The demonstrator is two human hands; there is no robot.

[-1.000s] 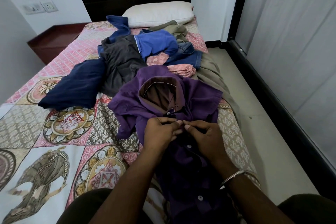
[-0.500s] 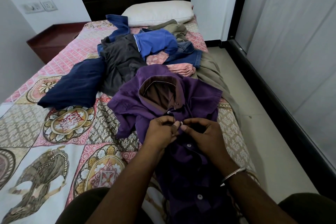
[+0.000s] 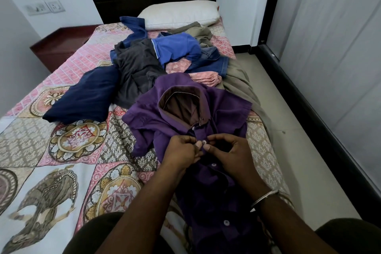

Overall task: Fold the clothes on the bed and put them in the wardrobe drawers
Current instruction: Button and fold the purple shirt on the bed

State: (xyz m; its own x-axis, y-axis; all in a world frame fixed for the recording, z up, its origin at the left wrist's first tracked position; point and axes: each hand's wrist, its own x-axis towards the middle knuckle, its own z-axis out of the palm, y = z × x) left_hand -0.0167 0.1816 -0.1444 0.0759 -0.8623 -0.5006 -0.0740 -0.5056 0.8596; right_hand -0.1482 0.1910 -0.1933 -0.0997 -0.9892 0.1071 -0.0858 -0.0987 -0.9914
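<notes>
Both hands pinching purple shirt (image 3: 206, 113) placket — unfolded pile (image 3: 165, 57) behind

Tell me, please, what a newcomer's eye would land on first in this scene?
Most likely the purple shirt spread near the bed's right edge, where the left hand and right hand pinch its placket at a white button. Behind it, an unfolded pile of clothes reaches toward the white pillow. The patterned bedsheet fills the left.
</notes>
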